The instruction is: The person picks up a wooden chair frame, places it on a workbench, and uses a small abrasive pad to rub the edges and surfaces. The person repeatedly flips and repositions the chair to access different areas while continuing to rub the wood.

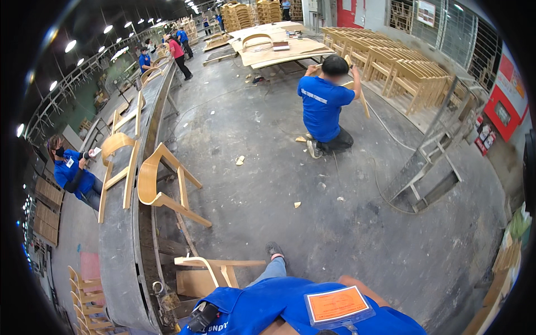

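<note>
Neither of my hands shows in the head view. Part of my bare right arm (363,287) appears beside my blue shirt at the lower edge, with its hand out of sight. A curved light-wood chair frame (215,271) stands by my leg at the lower left, partly covered by my shirt. Farther off, a wooden chair (149,181) with a bent backrest leans beside the conveyor line (120,245). More chair frames (134,159) rest on top of that line.
A co-worker in blue (326,106) crouches ahead, holding a wooden piece (362,100). Another person (75,173) stands beyond the conveyor. A metal stand (430,162) and a hose (391,134) are at right. Wood scraps (240,161) dot the floor; stacked frames (391,61) line the wall.
</note>
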Motion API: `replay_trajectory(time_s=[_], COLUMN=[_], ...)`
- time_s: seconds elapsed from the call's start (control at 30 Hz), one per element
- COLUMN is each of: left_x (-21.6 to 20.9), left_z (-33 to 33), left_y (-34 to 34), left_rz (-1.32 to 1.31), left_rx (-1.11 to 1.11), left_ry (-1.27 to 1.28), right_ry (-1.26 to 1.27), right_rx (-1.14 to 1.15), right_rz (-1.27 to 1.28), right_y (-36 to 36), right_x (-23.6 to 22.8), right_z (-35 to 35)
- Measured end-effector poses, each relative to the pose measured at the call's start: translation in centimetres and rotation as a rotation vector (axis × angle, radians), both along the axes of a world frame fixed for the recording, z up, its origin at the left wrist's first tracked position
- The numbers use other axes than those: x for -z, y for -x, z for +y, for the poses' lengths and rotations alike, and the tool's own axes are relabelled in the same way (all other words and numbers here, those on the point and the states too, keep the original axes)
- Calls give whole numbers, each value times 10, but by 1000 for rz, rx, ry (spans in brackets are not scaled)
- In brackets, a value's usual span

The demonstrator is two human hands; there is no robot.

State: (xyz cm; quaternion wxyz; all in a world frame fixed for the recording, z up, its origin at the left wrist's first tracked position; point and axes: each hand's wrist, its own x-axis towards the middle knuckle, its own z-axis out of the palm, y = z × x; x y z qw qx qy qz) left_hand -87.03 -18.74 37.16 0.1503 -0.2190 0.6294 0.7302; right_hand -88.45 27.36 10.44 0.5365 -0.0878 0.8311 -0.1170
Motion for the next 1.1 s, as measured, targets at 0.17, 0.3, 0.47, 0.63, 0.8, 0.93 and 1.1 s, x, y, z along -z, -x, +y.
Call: replay_trajectory(time_s=[0.17,0.3,0.47,0.63,0.8,0.93,1.1], left_x=[-2,-18,-46,-75,-108,-149,-192], left_z=[-46,-89,-134,-176,-213,-238,-270], left_y=[83,147,221,303,392,451,509], left_rz=[24,56,95,144,193,237,304], left_rx=[14,26,61,89,104,86,53], left_ry=[-69,-105,-141,-175,-202,-198,-237], right_ry=[108,119,59,37,-56,272,703], right_rx=[321,434,554,295,-152,143,9], right_rz=[192,251,250,146,108,261,479], right_y=[115,197,255,294,433,619,812], right_x=[-40,-72,-44,60,64,-26,-135], right_z=[-35,-43,-21,-20,-58,-159,-360])
